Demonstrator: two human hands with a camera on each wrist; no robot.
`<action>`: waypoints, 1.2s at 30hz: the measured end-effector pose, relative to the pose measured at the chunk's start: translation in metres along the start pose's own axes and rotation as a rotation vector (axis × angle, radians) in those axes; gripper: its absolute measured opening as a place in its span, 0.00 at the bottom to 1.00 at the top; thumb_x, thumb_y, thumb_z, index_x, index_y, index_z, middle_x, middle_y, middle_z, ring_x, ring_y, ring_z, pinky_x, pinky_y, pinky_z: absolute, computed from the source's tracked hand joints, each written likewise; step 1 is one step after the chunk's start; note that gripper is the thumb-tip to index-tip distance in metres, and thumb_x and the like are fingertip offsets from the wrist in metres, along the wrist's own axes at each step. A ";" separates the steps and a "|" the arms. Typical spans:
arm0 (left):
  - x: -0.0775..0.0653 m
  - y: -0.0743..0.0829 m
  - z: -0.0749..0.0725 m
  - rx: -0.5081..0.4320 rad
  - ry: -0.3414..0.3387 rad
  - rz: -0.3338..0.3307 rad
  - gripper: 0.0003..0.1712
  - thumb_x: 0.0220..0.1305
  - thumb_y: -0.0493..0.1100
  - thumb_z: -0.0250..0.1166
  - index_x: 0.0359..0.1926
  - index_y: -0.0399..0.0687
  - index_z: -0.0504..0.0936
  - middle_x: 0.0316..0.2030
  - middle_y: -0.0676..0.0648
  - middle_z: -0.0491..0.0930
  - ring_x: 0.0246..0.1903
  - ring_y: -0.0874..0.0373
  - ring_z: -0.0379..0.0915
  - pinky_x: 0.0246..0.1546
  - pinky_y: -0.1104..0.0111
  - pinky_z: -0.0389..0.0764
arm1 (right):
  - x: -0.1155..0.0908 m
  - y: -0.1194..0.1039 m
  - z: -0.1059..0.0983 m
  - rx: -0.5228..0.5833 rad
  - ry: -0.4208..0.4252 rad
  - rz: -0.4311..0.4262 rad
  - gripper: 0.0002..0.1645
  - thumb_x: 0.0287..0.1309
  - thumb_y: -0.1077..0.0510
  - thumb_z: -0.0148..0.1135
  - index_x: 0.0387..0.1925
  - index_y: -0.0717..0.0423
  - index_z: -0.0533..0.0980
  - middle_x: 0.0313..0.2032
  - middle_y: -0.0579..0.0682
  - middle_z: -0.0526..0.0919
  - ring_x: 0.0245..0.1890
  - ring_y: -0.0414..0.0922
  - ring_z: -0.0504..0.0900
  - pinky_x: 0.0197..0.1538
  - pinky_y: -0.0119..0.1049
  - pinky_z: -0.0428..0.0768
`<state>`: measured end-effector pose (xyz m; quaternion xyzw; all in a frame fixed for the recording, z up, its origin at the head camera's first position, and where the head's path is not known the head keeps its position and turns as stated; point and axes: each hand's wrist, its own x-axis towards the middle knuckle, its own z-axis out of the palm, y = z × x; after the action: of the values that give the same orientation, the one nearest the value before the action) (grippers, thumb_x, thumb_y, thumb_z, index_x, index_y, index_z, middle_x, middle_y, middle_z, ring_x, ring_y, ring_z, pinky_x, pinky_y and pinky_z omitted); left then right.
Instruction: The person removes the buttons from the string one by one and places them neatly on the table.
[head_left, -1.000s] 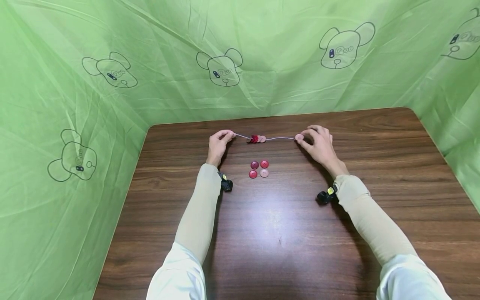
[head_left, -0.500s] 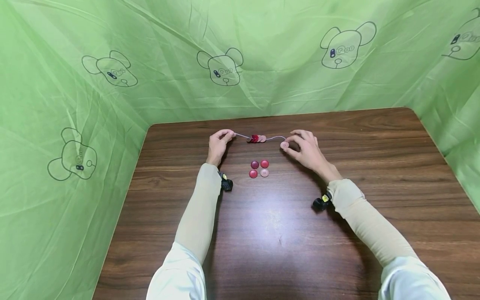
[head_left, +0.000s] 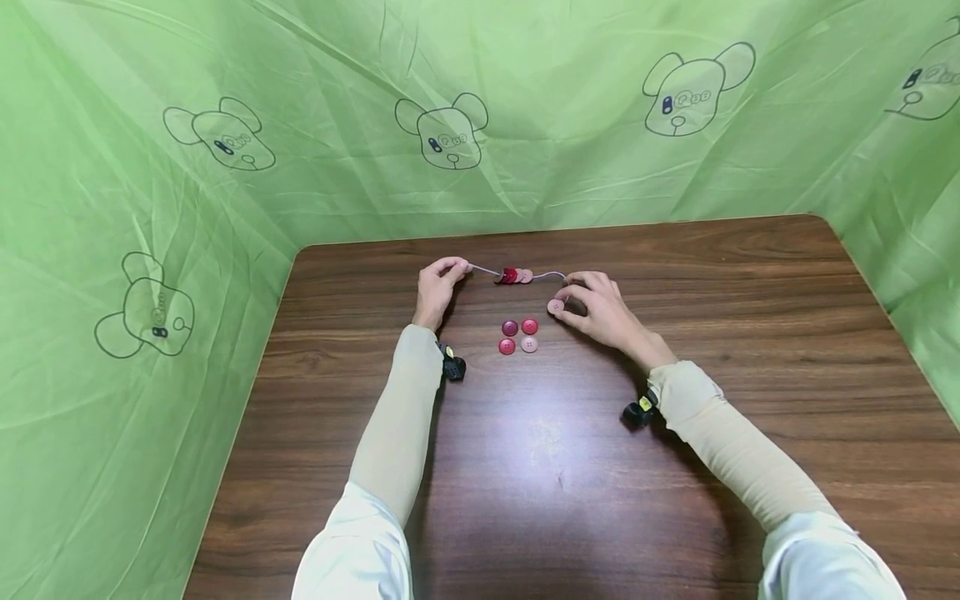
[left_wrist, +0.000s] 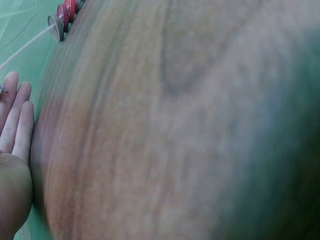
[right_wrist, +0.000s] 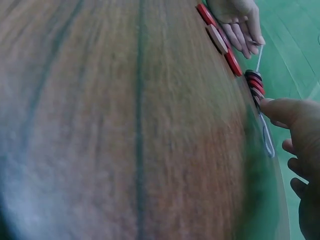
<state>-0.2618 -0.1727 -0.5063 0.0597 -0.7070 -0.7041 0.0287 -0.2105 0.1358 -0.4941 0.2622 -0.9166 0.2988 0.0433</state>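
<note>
In the head view my left hand (head_left: 437,292) pinches one end of a pale string (head_left: 484,270) between thumb and fingertips. Several buttons (head_left: 513,276) in dark red, red and pink are threaded on it, bunched together between my hands. My right hand (head_left: 603,312) pinches a pink button (head_left: 555,307) by its edge. The string's right part bends up and reaches the fingers of that hand; whether it passes through this button I cannot tell. The right wrist view shows the string hanging in a loop (right_wrist: 268,140) near my right thumb, with the threaded buttons (right_wrist: 255,85) beyond.
Several loose buttons lie in a small square group on the wooden table (head_left: 360,333): a dark red button (head_left: 510,328), two red ones and a pink button (head_left: 529,344). A green cloth (head_left: 525,183) printed with bear outlines stands behind the table and at both sides.
My right hand has moved left and toward me with the pink button, now nearer the loose group. The string's right part has gone from nearly straight to slack and bent. My left hand stays put.
</note>
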 end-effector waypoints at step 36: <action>-0.004 0.006 -0.002 0.011 -0.022 -0.003 0.18 0.63 0.42 0.65 0.46 0.29 0.81 0.38 0.41 0.86 0.42 0.56 0.82 0.54 0.61 0.80 | 0.004 -0.009 0.005 -0.018 -0.099 -0.072 0.20 0.53 0.43 0.69 0.46 0.45 0.81 0.58 0.54 0.72 0.61 0.55 0.64 0.58 0.53 0.63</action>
<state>-0.2579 -0.1738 -0.5004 0.0533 -0.7110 -0.7009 0.0195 -0.2087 0.1251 -0.4923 0.3093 -0.9101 0.2755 0.0108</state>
